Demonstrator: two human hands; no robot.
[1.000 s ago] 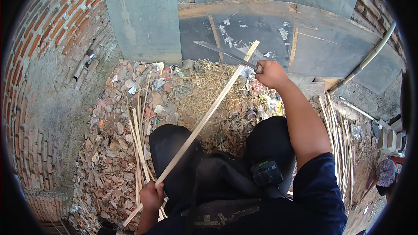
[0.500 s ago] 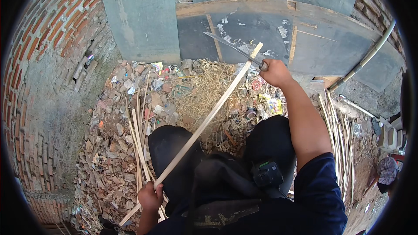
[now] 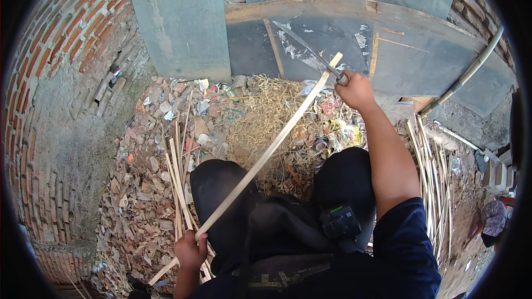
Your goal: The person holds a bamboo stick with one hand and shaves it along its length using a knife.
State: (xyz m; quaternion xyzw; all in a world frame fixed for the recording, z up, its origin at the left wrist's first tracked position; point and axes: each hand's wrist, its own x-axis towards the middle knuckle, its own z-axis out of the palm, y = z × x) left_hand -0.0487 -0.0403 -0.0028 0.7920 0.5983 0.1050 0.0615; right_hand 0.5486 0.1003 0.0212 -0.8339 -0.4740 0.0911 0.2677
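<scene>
A long pale bamboo strip [image 3: 265, 156] slants across my left thigh, from low on the left up to the right. My left hand [image 3: 190, 249] is closed round its lower part, and the near end sticks out below the fist. My right hand [image 3: 356, 91] grips the handle of a machete [image 3: 304, 45], whose long narrow blade points up and to the left. The blade crosses the strip close to its far end and appears to touch it. Thin curled shavings [image 3: 260, 113] lie heaped on the ground beneath the strip.
More strips lie beside my left leg [image 3: 178, 180], and a bundle of strips [image 3: 429, 177] is on the right. Grey panels [image 3: 327, 44] stand ahead, a brick wall [image 3: 61, 111] on the left. Rubble and litter cover the ground. Another person [image 3: 492, 221] is at the far right.
My right hand and the machete have shifted slightly right, with the blade tip swinging farther away and to the right. The strip's far end has moved a little right; my left hand keeps its hold.
</scene>
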